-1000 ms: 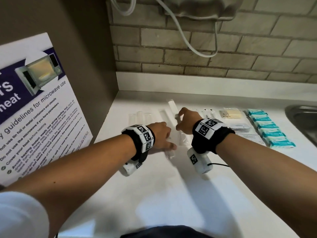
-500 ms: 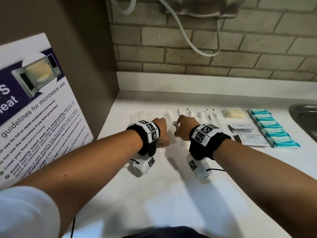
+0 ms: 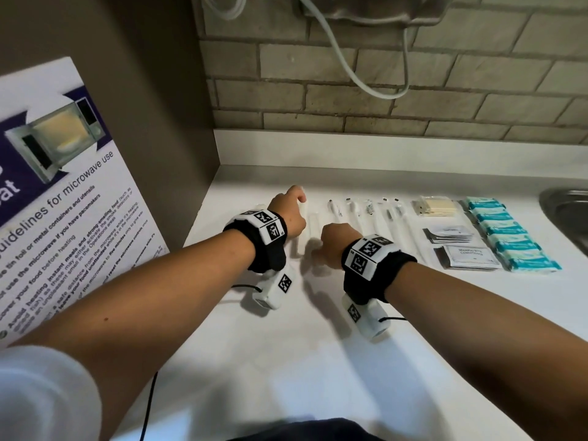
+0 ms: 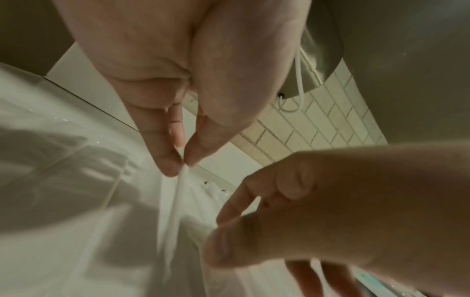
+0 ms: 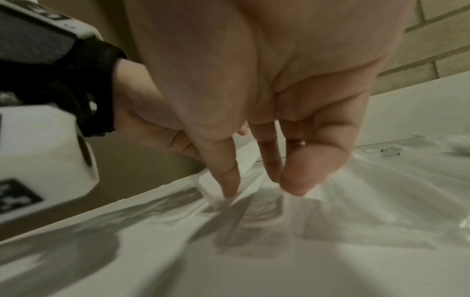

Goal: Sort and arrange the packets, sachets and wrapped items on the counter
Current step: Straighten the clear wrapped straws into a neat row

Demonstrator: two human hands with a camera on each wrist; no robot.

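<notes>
My left hand [image 3: 297,202] reaches toward the wall, and its thumb and forefinger [image 4: 167,160] pinch the far end of a long clear-wrapped packet [image 4: 175,201] that lies lengthwise on the white counter [image 3: 318,361]. Just right of it, my right hand [image 3: 331,246] points down, its straight fingertips [image 5: 230,188] touching a clear wrapper [image 5: 254,201] on the counter. Further clear-wrapped long items [image 3: 366,214] lie side by side in a row to the right.
Right of the row lie a packet of pale sticks [image 3: 436,206], dark and white sachets [image 3: 448,233], a shampoo sachet [image 3: 474,256] and a column of teal packets [image 3: 509,237]. A steel sink [image 3: 569,211] is at far right. A microwave poster [image 3: 63,202] stands left.
My left hand has slid toward the wall along the long packet, which now lies parallel to the row. My right hand has stayed at the packet's near end.
</notes>
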